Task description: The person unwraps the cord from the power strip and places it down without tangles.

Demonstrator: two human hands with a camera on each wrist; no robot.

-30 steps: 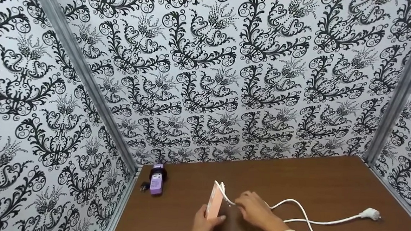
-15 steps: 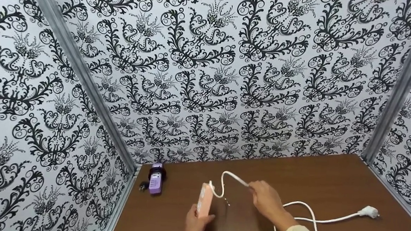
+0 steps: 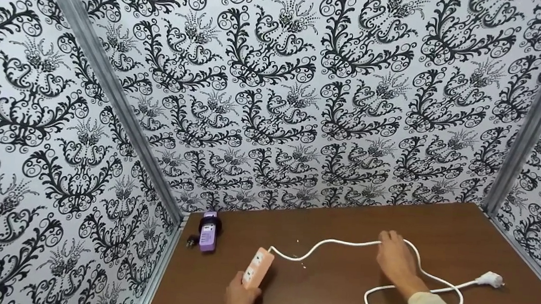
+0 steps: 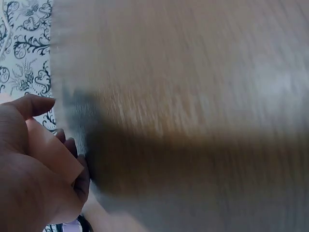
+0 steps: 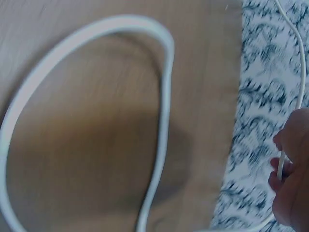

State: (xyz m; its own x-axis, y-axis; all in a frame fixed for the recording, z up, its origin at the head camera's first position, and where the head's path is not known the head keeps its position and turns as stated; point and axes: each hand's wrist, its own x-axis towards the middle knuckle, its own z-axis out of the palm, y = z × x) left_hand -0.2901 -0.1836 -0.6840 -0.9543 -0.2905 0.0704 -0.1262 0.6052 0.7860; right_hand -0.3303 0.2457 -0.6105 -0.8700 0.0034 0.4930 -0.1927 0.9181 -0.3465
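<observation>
My left hand (image 3: 240, 296) grips the lower end of a peach-coloured power strip (image 3: 258, 268), tilted with its white sockets showing. In the left wrist view the fingers and thumb wrap its peach body (image 4: 53, 150). A white cord (image 3: 340, 242) leaves the strip's far end and runs right to my right hand (image 3: 395, 258), which holds it between thumb and fingers. Past that hand the cord loops on the table and ends in a white plug (image 3: 490, 279). The right wrist view shows a large bend of the cord (image 5: 166, 96) below the hand.
A purple power strip (image 3: 208, 237) with a black cord wound round it lies at the back left of the brown table (image 3: 318, 293), its black plug (image 3: 191, 241) beside it. Small pale bits lie near the middle. Patterned walls (image 3: 277, 101) stand behind and at both sides.
My right hand has moved right along with the cord, drawing the span between the hands out longer. My left hand has shifted left and lower, tilting the peach power strip so its sockets show more.
</observation>
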